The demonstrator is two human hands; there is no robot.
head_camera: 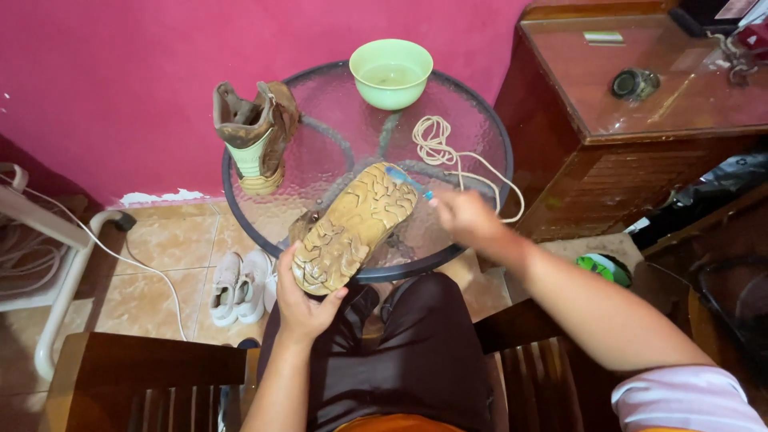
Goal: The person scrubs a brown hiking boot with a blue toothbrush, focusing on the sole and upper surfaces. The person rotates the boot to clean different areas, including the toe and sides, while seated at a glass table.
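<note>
The round glass counter (488, 144) carries everything here: an upright tan boot (256, 136) at its left edge, a pale green bowl (391, 74) of cloudy water at the far edge, and a loose coil of cream lace (448, 152) to the right. The boot being worked on (352, 228) lies sole-up, its toe resting on the glass toward the middle and its heel hanging over the near edge above the person's lap.

The left hand (304, 300) is clamped around the heel from below, thumb up against the tread — a good brace, since the heel has nothing under it and would rock under pressure. Keeping that grip firm, with the toe planted on the glass, gives the brush something solid to push against.

The right hand (464, 214) is closed around the handle of a blue toothbrush (408, 182), its bristles touching the sole near the toe. The tread is deep and crooked, so short strokes that follow the grooves are likely to lift more dirt than long sweeps across them — and angling the head into each channel helps. The bowl sits well apart from the brush, beyond the toe, so a dip means a reach over the sole; the lace lies just beside the right hand and could catch on it.
</note>
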